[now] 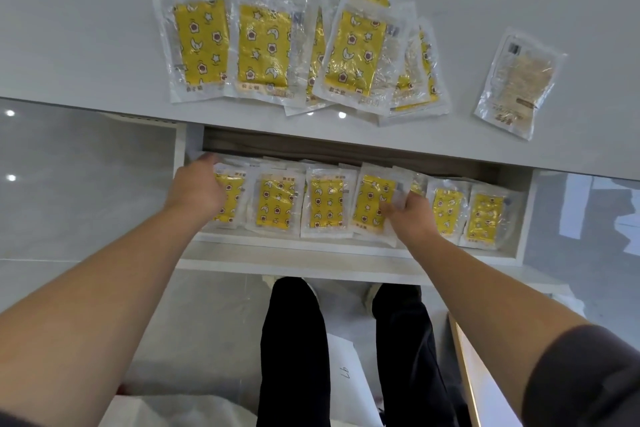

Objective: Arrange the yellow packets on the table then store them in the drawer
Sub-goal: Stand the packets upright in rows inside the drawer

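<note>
Packets in drawer: a row of yellow packets (322,204) lies flat, side by side, across the open drawer (346,253) from its left wall to its right.
Packets above drawer: more sit on the table (86,28) just behind the drawer's opening. Two lie neatly over its left part, a loose heap (356,52) overlaps over its middle, and one pale packet (519,83) lies apart near its right end.
Right hand (410,215): in the drawer right of centre, fingers pinching the right edge of a tilted packet (372,201) that overlaps its neighbours.
Left hand (195,189): at the drawer's left end, laid over the leftmost packet (230,199). The fingers are hidden past the knuckles, so I cannot tell grip from press.
Handling: judged light, thin and floppy. The clear wrap looks slick, so overlapped ones will likely slide.
Hold: pinch the clear sealed border — or press flat to nudge into line.
</note>
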A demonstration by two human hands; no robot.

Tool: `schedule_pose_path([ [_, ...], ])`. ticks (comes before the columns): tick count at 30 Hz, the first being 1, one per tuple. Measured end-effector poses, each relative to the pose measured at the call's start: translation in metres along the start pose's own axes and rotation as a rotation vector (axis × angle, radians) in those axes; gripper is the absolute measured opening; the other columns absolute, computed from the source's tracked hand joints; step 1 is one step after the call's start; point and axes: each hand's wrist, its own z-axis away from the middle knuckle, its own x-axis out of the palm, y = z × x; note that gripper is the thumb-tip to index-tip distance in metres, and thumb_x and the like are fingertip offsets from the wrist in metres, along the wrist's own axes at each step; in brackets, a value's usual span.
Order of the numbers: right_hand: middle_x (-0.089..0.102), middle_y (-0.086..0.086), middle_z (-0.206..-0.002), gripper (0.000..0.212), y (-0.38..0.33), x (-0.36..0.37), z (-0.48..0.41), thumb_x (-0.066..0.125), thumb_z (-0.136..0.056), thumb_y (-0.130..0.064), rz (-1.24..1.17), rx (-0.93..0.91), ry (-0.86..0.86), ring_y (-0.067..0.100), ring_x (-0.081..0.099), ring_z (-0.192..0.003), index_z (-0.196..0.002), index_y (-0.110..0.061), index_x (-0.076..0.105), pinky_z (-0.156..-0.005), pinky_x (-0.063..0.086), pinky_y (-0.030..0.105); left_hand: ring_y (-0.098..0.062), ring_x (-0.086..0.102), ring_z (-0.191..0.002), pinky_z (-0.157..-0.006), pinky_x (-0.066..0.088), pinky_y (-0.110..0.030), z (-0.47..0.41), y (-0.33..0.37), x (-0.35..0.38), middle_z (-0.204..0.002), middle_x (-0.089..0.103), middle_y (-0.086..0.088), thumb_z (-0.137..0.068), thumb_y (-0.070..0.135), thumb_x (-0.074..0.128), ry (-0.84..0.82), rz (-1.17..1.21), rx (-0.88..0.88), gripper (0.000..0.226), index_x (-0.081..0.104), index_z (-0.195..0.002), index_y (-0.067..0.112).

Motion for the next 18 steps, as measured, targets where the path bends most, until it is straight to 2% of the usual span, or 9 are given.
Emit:
schedule_pose_path([
  [2,0.053,0.005,-0.069,0.026,0.008,-0.006,-0.005,0.057,-0.095,-0.030,0.046,0.007,0.017,0.026,0.056,-0.073,-0.090,-0.005,0.056,-0.069,0.052,0.039,-0.041,0.057,-0.103,-0.071,0.045,-0.039,0.000,0.000,0.004,-0.113,0.059,-0.023,-0.090,0.002,0.049,0.053,-0.148,0.024,0.038,0.053,-0.127,0.008],
  [5,0.055,0.003,-0.072,0.016,0.016,-0.016,-0.006,0.059,-0.093,-0.026,0.193,0.010,0.052,0.020,0.056,-0.066,-0.087,-0.012,0.054,-0.055,0.043,0.029,-0.038,0.049,-0.112,-0.079,0.047,-0.045,0.008,0.005,0.006,-0.122,0.049,-0.020,-0.086,0.001,0.054,0.116,-0.348,0.048,0.037,0.052,-0.123,0.005],
  [7,0.058,0.003,-0.083,0.014,0.018,-0.022,-0.004,0.060,-0.091,-0.028,0.274,0.001,0.083,0.023,0.061,-0.076,-0.092,-0.015,0.053,-0.058,0.042,0.027,-0.035,0.043,-0.115,-0.082,0.045,-0.043,0.015,0.011,0.003,-0.127,0.043,-0.017,-0.083,0.005,0.058,0.148,-0.455,0.051,0.042,0.050,-0.125,0.008],
  [9,0.057,0.004,-0.104,0.021,0.019,-0.028,-0.001,0.059,-0.091,-0.032,0.330,0.001,0.124,0.027,0.062,-0.090,-0.105,-0.017,0.055,-0.070,0.049,0.033,-0.033,0.043,-0.116,-0.084,0.044,-0.041,0.021,0.017,0.000,-0.129,0.041,-0.016,-0.082,0.012,0.062,0.156,-0.519,0.064,0.046,0.048,-0.126,0.011],
  [11,0.054,0.006,-0.117,0.027,0.018,-0.037,0.003,0.052,-0.095,-0.031,0.346,-0.013,0.158,0.027,0.061,-0.094,-0.116,-0.016,0.055,-0.072,0.048,0.034,-0.033,0.044,-0.117,-0.085,0.044,-0.041,0.029,0.027,-0.002,-0.129,0.043,-0.015,-0.083,0.019,0.062,0.149,-0.557,0.097,0.046,0.047,-0.126,0.012],
  [13,0.060,0.006,-0.109,0.023,0.015,-0.050,0.009,0.045,-0.097,-0.030,0.330,-0.063,0.161,0.023,0.059,-0.084,-0.112,-0.016,0.057,-0.066,0.044,0.029,-0.030,0.051,-0.110,-0.080,0.044,-0.038,0.041,0.044,-0.004,-0.120,0.052,-0.012,-0.087,0.023,0.059,0.139,-0.555,0.200,0.035,0.052,-0.119,0.012],
  [15,0.066,0.004,-0.089,0.018,0.010,-0.068,0.016,0.044,-0.096,-0.028,0.300,-0.143,0.160,0.020,0.057,-0.071,-0.099,-0.018,0.059,-0.055,0.040,0.026,-0.026,0.058,-0.090,-0.068,0.043,-0.033,0.060,0.066,-0.007,-0.099,0.062,-0.007,-0.090,0.023,0.053,0.116,-0.462,0.326,0.019,0.058,-0.105,0.013],
  [18,0.062,-0.001,-0.073,0.017,0.002,-0.101,0.032,0.046,-0.094,-0.030,0.283,-0.275,0.172,0.019,0.058,-0.066,-0.085,-0.021,0.056,-0.050,0.039,0.025,-0.018,0.056,-0.068,-0.054,0.038,-0.028,0.091,0.106,-0.013,-0.076,0.059,0.002,-0.093,0.026,0.046,0.099,-0.370,0.457,0.015,0.056,-0.087,0.018],
])
